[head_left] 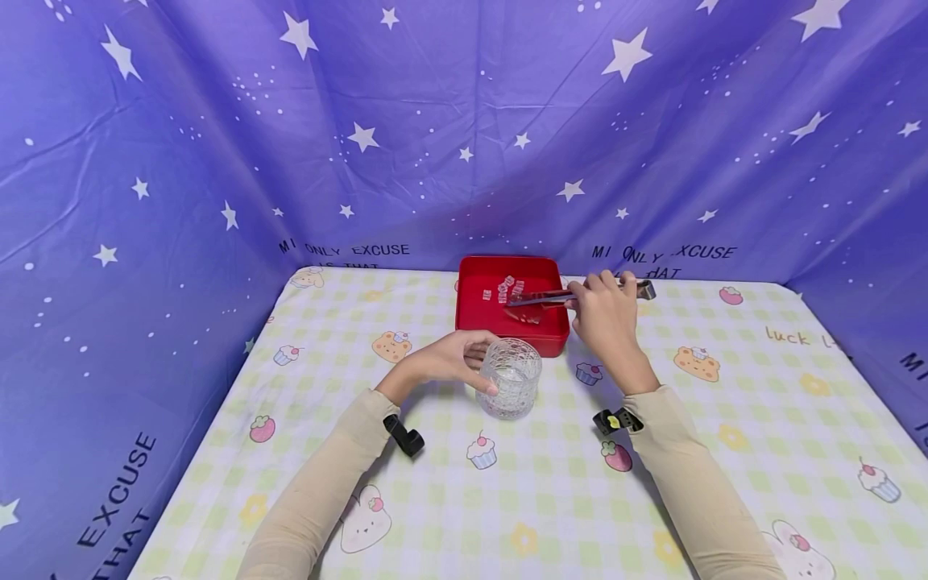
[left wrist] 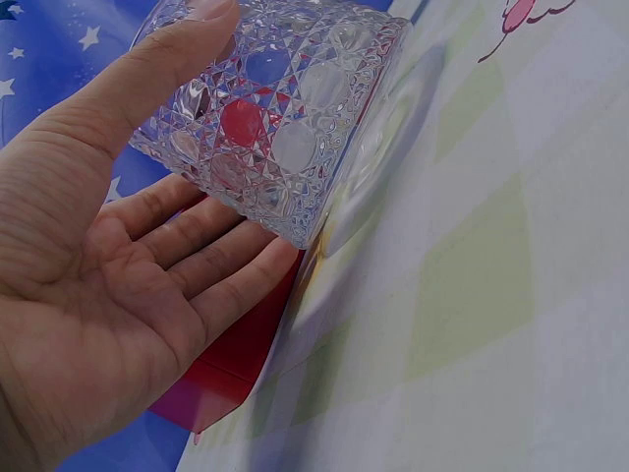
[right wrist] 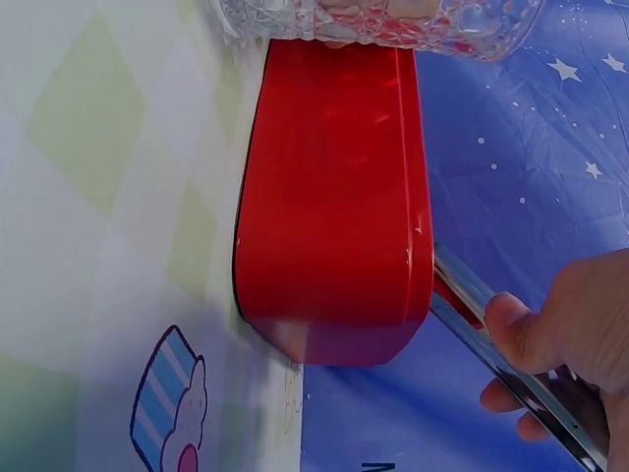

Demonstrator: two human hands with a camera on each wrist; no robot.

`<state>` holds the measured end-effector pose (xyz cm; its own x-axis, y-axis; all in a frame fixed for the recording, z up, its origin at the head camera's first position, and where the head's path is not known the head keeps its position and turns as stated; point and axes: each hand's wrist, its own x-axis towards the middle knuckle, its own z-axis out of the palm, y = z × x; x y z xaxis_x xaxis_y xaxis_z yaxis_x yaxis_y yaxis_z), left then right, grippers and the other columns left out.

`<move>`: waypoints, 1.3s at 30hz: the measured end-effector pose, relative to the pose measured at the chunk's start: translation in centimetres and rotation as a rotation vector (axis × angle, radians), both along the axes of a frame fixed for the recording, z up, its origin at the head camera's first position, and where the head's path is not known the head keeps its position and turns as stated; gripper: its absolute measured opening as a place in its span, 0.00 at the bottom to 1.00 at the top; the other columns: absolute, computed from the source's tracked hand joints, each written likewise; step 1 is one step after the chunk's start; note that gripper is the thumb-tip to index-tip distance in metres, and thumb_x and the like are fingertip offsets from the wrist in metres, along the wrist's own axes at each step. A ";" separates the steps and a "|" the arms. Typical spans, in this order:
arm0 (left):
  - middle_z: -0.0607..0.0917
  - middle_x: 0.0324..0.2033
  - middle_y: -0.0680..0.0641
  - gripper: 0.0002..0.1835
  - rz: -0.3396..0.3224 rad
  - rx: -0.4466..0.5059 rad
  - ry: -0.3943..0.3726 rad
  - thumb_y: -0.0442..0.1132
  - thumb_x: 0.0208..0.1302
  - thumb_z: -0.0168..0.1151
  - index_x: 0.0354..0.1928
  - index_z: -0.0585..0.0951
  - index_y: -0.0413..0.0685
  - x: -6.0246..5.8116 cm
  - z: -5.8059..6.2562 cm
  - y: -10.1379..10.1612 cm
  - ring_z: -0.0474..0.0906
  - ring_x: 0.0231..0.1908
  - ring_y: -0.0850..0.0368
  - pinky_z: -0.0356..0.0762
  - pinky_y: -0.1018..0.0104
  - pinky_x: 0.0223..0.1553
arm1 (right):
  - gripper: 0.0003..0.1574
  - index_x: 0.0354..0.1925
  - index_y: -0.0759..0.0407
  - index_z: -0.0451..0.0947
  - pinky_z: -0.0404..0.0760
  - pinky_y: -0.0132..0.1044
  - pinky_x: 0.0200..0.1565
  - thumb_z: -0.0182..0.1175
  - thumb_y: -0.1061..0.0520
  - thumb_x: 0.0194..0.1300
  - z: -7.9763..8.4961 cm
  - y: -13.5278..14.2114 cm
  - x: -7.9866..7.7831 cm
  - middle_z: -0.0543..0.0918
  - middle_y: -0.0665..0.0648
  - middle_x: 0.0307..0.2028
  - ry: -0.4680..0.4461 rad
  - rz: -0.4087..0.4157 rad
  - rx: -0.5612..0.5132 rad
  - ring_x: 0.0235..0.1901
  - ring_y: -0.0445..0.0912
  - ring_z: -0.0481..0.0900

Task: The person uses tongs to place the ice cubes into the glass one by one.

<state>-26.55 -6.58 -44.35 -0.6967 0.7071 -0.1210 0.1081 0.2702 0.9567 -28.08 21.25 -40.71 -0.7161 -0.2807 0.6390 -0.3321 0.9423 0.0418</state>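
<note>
A clear cut-glass tumbler [head_left: 511, 379] stands on the table in front of a red box [head_left: 551, 345]. My left hand [head_left: 453, 358] holds it from the left, thumb on the near side and fingers around the far side. In the left wrist view the thumb lies against the tumbler's patterned wall [left wrist: 295, 128]. My right hand [head_left: 605, 314] grips a pair of metal tongs [head_left: 554, 296], also seen as tongs [right wrist: 521, 379] in the right wrist view. Their tips reach down into the open box, among several small clear pieces [head_left: 506, 288]. Whether the tips pinch a piece cannot be told.
A checked tablecloth [head_left: 558, 491] with cartoon prints covers the table. Behind and at both sides hangs a blue star-patterned curtain [head_left: 420, 177]. The red box sits near the table's back edge. Each wrist wears a black strap [head_left: 403, 437].
</note>
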 end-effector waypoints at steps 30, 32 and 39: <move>0.81 0.60 0.43 0.36 0.006 -0.013 0.007 0.32 0.53 0.79 0.65 0.75 0.44 0.0 -0.1 -0.1 0.76 0.63 0.49 0.78 0.61 0.66 | 0.06 0.37 0.63 0.87 0.65 0.59 0.54 0.64 0.65 0.62 0.1 -0.1 0.0 0.85 0.64 0.29 0.035 0.022 -0.041 0.39 0.60 0.76; 0.81 0.61 0.43 0.36 0.005 -0.013 0.008 0.32 0.53 0.79 0.65 0.75 0.44 0.0 -0.1 -0.1 0.76 0.63 0.48 0.78 0.61 0.66 | 0.06 0.37 0.63 0.87 0.65 0.59 0.54 0.63 0.65 0.62 0.1 -0.1 0.1 0.85 0.64 0.29 0.036 0.024 -0.043 0.39 0.60 0.76; 0.81 0.61 0.42 0.36 0.002 -0.004 0.003 0.32 0.53 0.78 0.65 0.75 0.43 -0.1 -0.1 -0.1 0.77 0.63 0.48 0.78 0.61 0.66 | 0.06 0.37 0.63 0.87 0.64 0.59 0.54 0.64 0.65 0.62 0.1 -0.1 0.0 0.85 0.64 0.29 0.046 0.027 -0.056 0.37 0.60 0.75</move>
<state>-26.61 -6.67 -44.46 -0.6983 0.7053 -0.1221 0.1101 0.2744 0.9553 -28.07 21.10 -40.63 -0.6785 -0.2626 0.6861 -0.3564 0.9343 0.0051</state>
